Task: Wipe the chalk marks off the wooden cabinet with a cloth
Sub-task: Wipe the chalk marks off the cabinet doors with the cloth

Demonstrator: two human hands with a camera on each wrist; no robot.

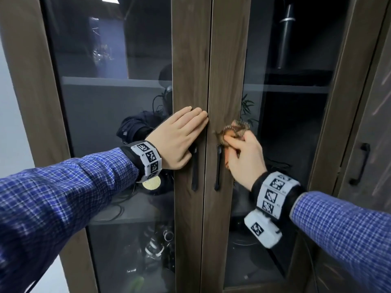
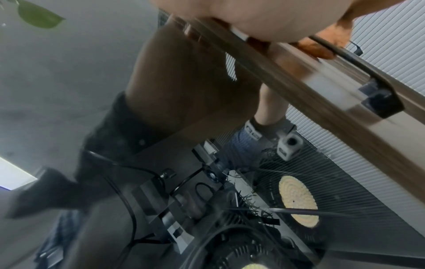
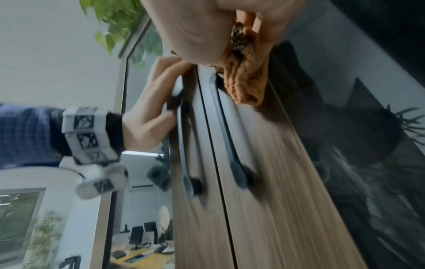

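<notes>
A tall wooden cabinet (image 1: 191, 60) with two glass doors fills the head view. My left hand (image 1: 179, 134) lies flat with straight fingers on the left door's wooden stile, just above its black handle (image 1: 194, 168). My right hand (image 1: 241, 151) grips a bunched orange cloth (image 1: 237, 129) with a dark striped edge and holds it against the right door's stile (image 1: 226, 70), above that door's handle (image 1: 218, 168). The cloth (image 3: 246, 80) hangs from my fingers in the right wrist view. No chalk mark shows plainly near the hands. Faint pale streaks (image 1: 380, 106) cross the wood at far right.
Behind the glass are shelves (image 1: 114, 82) with dark gear, cables and a round yellow disc (image 1: 151, 182). A second cabinet door with a black handle (image 1: 359, 163) stands to the right. A pale wall (image 1: 12, 123) borders the cabinet on the left.
</notes>
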